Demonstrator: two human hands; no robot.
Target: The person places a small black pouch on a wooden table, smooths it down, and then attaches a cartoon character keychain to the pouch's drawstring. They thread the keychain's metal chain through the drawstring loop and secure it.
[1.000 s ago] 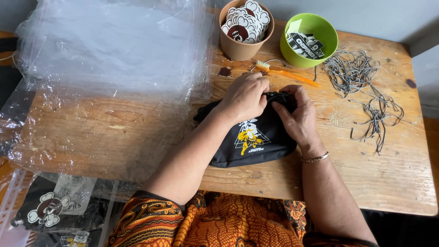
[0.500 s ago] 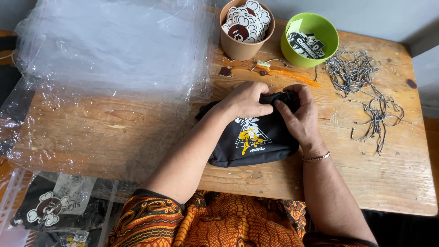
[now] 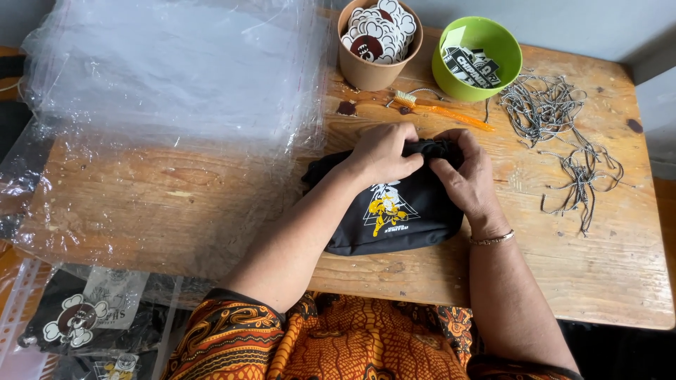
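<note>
Head view: soft black fabric pouch with yellow print lies on the worn wooden table. Left hand and right hand, fingers curled, pinch its bunched top edge.

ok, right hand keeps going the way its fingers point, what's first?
Past the black fabric it holds, the right hand points up-left toward the orange toothbrush; probably that first, though depth is unclear.

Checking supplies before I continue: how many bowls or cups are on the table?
2: a brown cup of round stickers at the far edge, and a green bowl of tags right beside it.
</note>
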